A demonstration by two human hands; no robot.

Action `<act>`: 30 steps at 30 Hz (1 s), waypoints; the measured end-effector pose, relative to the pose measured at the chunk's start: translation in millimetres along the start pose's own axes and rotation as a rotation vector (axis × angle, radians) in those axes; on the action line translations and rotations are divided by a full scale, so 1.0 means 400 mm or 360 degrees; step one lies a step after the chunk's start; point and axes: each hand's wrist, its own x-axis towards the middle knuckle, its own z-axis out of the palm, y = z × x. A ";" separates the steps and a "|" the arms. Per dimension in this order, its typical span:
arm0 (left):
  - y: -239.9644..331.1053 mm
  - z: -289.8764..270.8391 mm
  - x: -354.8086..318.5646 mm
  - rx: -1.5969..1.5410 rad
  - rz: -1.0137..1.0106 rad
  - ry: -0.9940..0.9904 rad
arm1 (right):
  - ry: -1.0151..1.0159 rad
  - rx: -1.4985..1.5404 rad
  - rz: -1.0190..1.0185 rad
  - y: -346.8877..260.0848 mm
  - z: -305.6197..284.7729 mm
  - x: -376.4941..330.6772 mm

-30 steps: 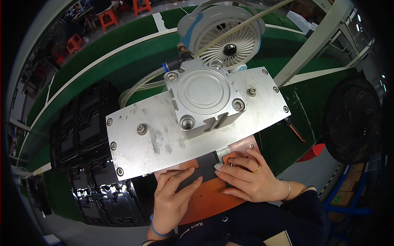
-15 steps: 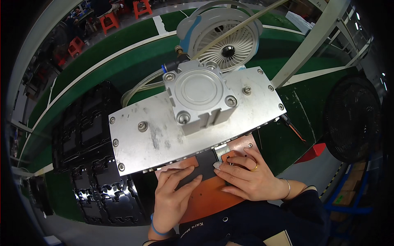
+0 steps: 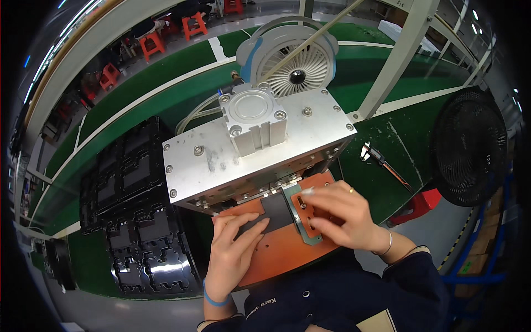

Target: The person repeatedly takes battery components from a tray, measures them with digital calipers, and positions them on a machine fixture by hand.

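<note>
A flat dark grey piece (image 3: 278,212) lies on the orange base plate (image 3: 271,263) at the front of a silver press (image 3: 260,149). My left hand (image 3: 235,246) rests with outstretched fingers on that piece's left part and the orange edge beside it, gripping nothing. To the right of the grey piece stands a metal strip (image 3: 294,207) with an orange block (image 3: 303,213) on it, a small screw showing in the block's slot. My right hand (image 3: 345,217), fingers apart and slightly blurred, hovers at the right side of the block.
Stacked black trays (image 3: 149,243) stand on the left. A caliper (image 3: 384,163) lies on the green table to the right, near a black fan (image 3: 470,146). Behind the press are a white-and-blue fan (image 3: 296,69) and a slanting metal post (image 3: 395,63).
My right hand has lifted off the grey piece and moved right, uncovering the metal strip and orange block. My left hand stays on the piece. The view has shifted, showing more of the press front.
</note>
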 end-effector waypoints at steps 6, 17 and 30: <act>0.075 -0.030 -0.021 0.0316 0.0336 0.0117 | -0.0356 0.1469 0.1187 -0.015 -0.017 0.055; -0.022 -0.041 -0.010 -0.1947 -0.0776 -0.0575 | -0.0505 0.1441 0.0493 -0.026 -0.013 0.056; -0.002 -0.006 0.000 -0.1722 -0.0953 0.0204 | 0.0184 -0.1002 0.1137 0.383 -0.207 -0.288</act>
